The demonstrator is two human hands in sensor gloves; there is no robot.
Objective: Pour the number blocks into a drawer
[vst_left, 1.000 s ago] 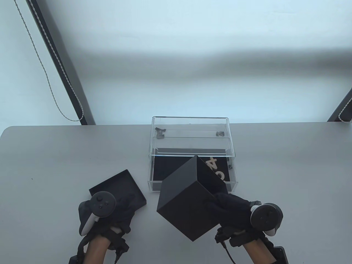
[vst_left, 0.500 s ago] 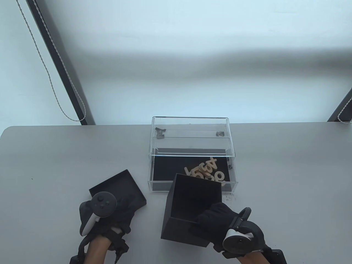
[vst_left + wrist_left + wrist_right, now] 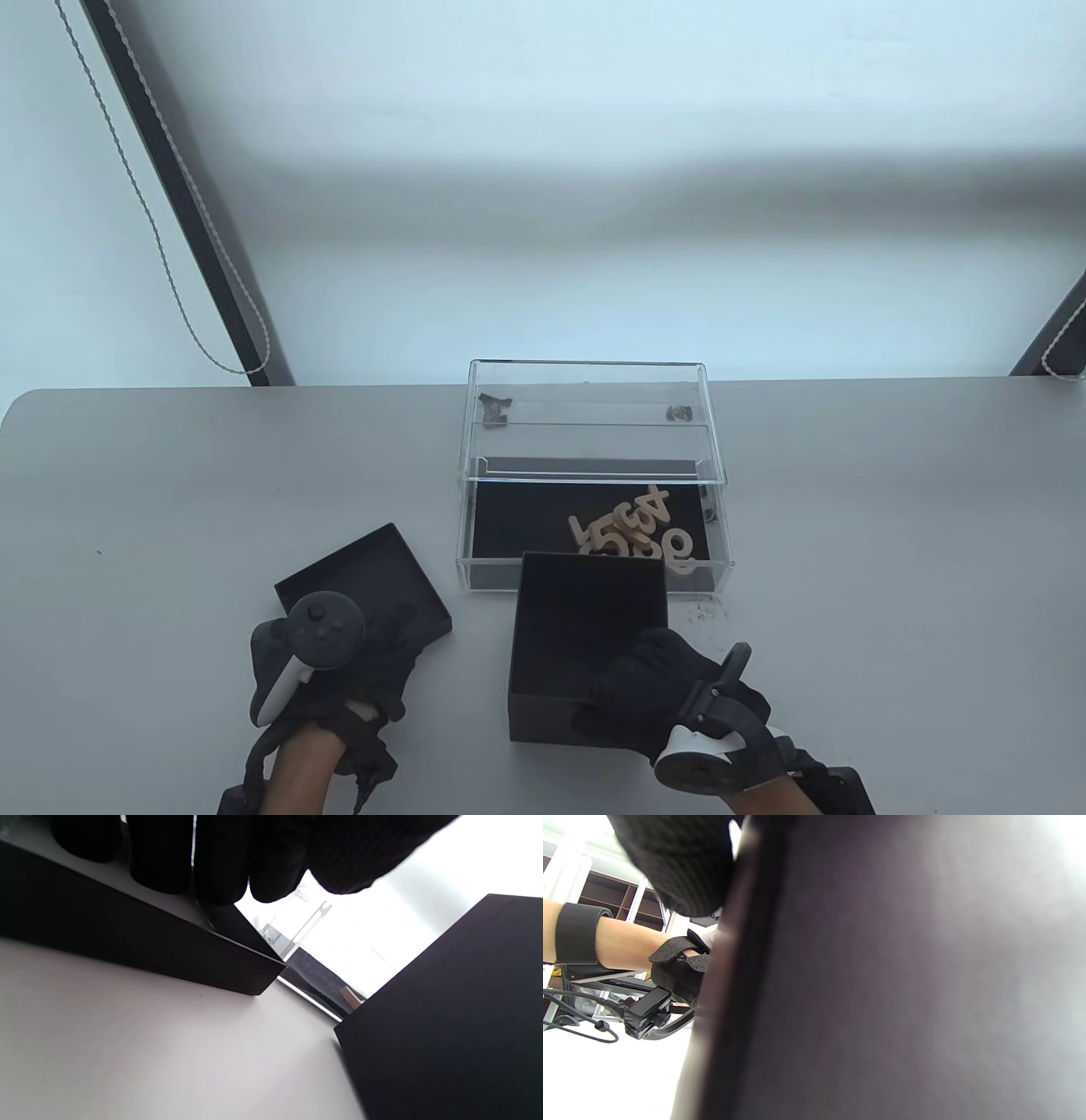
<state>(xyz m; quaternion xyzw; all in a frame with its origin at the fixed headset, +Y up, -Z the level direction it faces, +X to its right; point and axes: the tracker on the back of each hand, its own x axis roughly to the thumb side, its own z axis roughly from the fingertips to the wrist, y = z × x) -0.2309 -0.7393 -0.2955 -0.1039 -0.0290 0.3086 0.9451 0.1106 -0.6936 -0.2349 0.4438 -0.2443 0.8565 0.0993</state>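
Note:
Several pale wooden number blocks point(image 3: 635, 531) lie in the open black-lined drawer point(image 3: 517, 526) of a clear acrylic case point(image 3: 594, 399). A black box point(image 3: 577, 632) stands upright and open-topped on the table just in front of the drawer; its inside looks dark and empty. My right hand point(image 3: 657, 688) grips the box at its near right corner, fingers over the rim; the box wall point(image 3: 903, 984) fills the right wrist view. My left hand point(image 3: 339, 654) rests on the black lid point(image 3: 365, 577), which lies upturned on the table. The left wrist view shows the lid point(image 3: 127, 942) and the box point(image 3: 458, 1018).
The grey table point(image 3: 170, 475) extends to both sides. A beaded cord point(image 3: 161, 246) and a dark frame bar point(image 3: 187, 195) run behind the table's far left edge. Another bar point(image 3: 1052, 331) stands at the far right.
The right hand has turned the box from tipped over the drawer to upright and lowered it onto the table in front of the drawer. The number blocks now lie in the drawer. The left hand stayed put.

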